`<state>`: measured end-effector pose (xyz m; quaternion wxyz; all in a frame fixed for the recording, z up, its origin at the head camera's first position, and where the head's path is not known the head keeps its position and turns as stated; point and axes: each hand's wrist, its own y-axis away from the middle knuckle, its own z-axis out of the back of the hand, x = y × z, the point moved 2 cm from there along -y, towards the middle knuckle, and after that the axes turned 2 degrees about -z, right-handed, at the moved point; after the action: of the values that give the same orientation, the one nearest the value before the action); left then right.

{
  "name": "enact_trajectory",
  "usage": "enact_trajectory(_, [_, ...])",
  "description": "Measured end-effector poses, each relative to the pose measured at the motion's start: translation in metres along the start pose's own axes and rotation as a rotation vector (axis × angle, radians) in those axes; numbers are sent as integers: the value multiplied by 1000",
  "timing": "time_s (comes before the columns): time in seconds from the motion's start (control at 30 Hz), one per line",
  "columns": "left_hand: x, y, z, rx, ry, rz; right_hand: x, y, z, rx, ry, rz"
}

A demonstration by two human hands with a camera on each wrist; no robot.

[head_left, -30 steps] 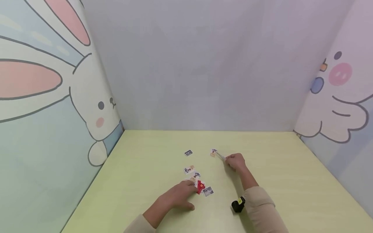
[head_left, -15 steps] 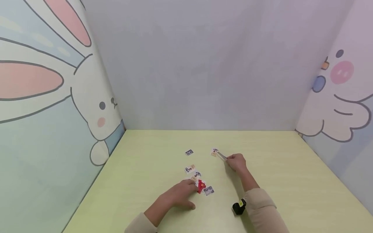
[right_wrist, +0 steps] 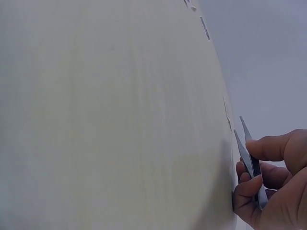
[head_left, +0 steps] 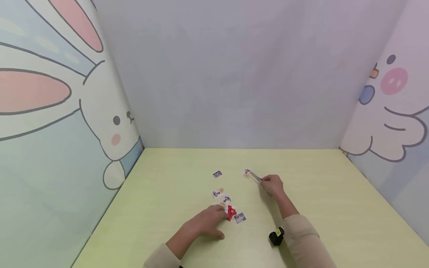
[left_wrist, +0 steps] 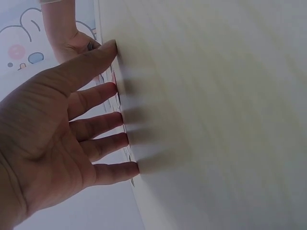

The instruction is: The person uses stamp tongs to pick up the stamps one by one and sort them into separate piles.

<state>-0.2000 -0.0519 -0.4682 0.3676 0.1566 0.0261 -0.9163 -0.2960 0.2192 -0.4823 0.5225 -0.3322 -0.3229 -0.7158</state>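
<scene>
My right hand (head_left: 272, 185) pinches a pair of metal tweezers (right_wrist: 244, 154) between thumb and fingers. In the head view the tweezers' tips overlap a small stamp-like paper (head_left: 246, 176) with a blue and orange print, lying on the table. Seen from the right wrist, the two tips stand apart. My left hand (head_left: 206, 222) rests with spread, fairly straight fingers on the table, fingertips (left_wrist: 133, 167) down at the surface. By its fingers lies a cluster of similar papers, among them a red one (head_left: 231, 212) and a grey one (head_left: 240, 218); the hand hides part of this cluster.
Behind the cluster lies another printed paper (head_left: 218, 193), and farther back a dark one (head_left: 217, 174). A black device with a yellow label (head_left: 276, 236) sits at my right sleeve. Walls with cartoon animals flank the pale yellow table (head_left: 335, 201); a grey curtain (head_left: 234, 74) closes the back.
The tweezers' tips have shifted slightly over the paper. Both hands otherwise keep their places, and the papers lie as before; the head view has moved a little.
</scene>
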Motion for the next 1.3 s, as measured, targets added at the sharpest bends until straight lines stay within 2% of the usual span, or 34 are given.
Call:
enact_trajectory(0.37, [2, -1, 0, 1, 15, 1, 1, -4, 1, 5, -2, -3])
enact_trajectory(0.67, [2, -2, 0, 5, 23, 4, 3, 8, 6, 16, -18, 71])
enact_trajectory(1.07, [1, -1, 1, -8, 24, -17, 3, 24, 12, 40, -63, 56])
enact_trajectory(1.3, [0, 0, 2, -4, 26, -5, 2, 33, 13, 60, -73, 99])
